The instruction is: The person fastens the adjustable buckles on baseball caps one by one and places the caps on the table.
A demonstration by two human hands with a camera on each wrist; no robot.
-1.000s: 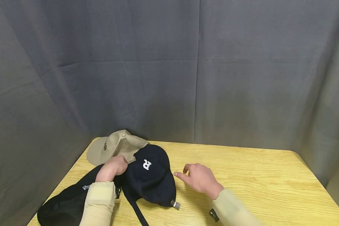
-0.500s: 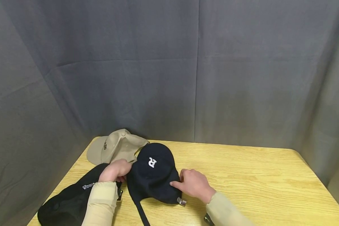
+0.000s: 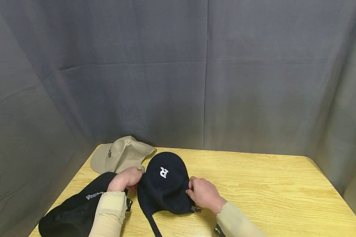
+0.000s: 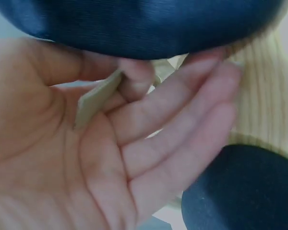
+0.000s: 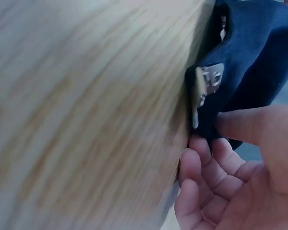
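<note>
A navy cap (image 3: 166, 187) with a white letter R lies mid-table, its strap trailing toward the front edge. At its right rim, beside the metal buckle (image 5: 211, 79), my right hand (image 3: 204, 194) pinches the cloth between thumb and fingers. My left hand (image 3: 126, 179) is between the navy cap and a black cap (image 3: 77, 207), at the near side of a beige cap (image 3: 129, 153). In the left wrist view, a beige strap end (image 4: 97, 100) shows between its thumb and forefinger, with the other fingers extended. Dark fabric hides part of the thumb there.
The wooden table (image 3: 255, 184) extends to the right of the caps. Grey curtain (image 3: 154, 98) hangs behind it and along both sides. The beige cap sits near the back left corner, and the black one lies along the left edge.
My right hand came in from the right and took hold of the navy cap's rim. The navy cap shifted right, apart from the black cap. My left hand moved slightly right.
</note>
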